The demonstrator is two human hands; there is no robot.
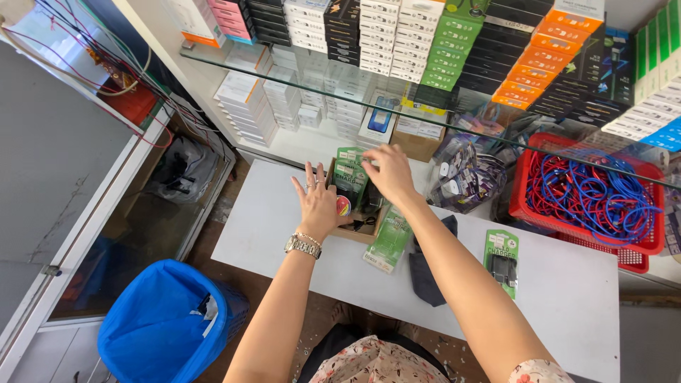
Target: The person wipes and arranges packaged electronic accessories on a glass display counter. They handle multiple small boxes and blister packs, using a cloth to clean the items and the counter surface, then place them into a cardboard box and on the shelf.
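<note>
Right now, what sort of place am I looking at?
Most likely a small shop selling phone accessories. Stacked boxed goods fill glass shelves, a red basket holds coiled cables, and both the left hand and right hand reach over green charger packs.

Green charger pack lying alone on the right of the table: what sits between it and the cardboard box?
In the head view, a dark cloth and another green pack, crossed by the right forearm.

A red plastic basket point(642, 241) of tangled blue and red cables point(592, 195) sat at the right end of the white table point(284, 241). Beside it lay clear bags of small white adapters point(461, 174). A blue bin liner point(159, 326) lined a bin on the floor. Stacked white, green and orange boxes point(454, 42) filled the shelves behind the glass shelf point(298, 81).
</note>
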